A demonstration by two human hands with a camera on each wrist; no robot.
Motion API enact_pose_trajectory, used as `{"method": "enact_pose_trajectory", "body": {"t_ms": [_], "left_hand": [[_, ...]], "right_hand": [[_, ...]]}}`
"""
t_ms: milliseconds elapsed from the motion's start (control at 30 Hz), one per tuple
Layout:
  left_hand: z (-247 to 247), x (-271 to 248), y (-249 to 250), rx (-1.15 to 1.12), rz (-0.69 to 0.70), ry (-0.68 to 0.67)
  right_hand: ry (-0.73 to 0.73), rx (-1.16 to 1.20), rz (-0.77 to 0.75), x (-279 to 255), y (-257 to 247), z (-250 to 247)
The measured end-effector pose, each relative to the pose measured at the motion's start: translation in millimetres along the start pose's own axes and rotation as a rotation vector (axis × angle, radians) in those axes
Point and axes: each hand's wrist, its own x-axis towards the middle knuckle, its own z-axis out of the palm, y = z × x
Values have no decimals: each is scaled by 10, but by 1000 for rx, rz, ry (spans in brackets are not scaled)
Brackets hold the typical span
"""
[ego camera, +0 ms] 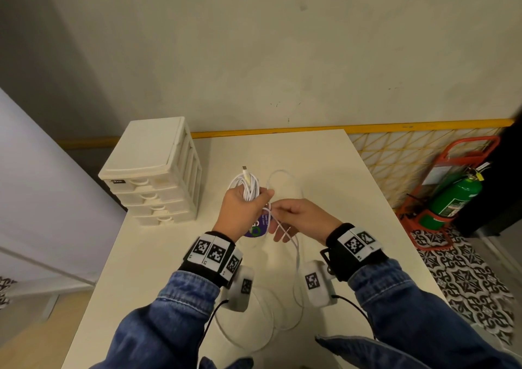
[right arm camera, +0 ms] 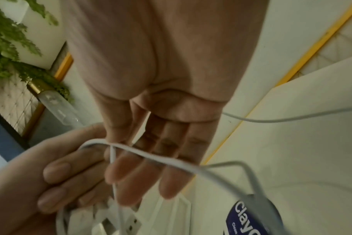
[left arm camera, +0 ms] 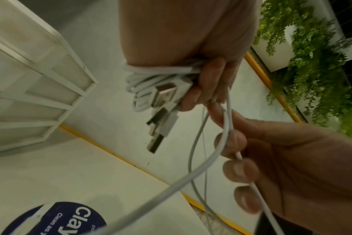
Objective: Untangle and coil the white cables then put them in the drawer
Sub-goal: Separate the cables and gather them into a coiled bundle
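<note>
Over the middle of the white tabletop (ego camera: 324, 171), the person's left hand (ego camera: 243, 213) is clenched round a bundle of coiled white cables (ego camera: 248, 188), with several silver USB plugs (left arm camera: 161, 127) poking out past the fingers. Just beside it, the right hand (ego camera: 299, 219) has its fingers mostly straight and relaxed, a loose strand of thin white cable (left arm camera: 193, 152) running across them; I would say it guides the strand more than clamps it, though the thumb's part is hard to tell. That strand trails down toward the near edge of the tabletop, where more white cable lies in wide loops (ego camera: 293, 306).

This looks like the coiling step, roughly midway: one bundle is gathered, a good length is not yet wound. The next move probably calls for the right hand to feed the slack round the bundle, keeping the crossing strands from snagging.

A cream plastic four-drawer unit (ego camera: 158, 171) stands at the far left corner, drawers closed, so one must be opened before anything goes in. A round dark blue label (ego camera: 255, 229) lies under the hands.
</note>
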Motion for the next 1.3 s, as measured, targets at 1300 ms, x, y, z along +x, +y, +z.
{"method": "enact_pose_trajectory", "body": {"t_ms": [1300], "left_hand": [[-267, -1, -508, 528, -89, -264]], "right_hand": [[708, 491, -274, 21, -196, -234]]}}
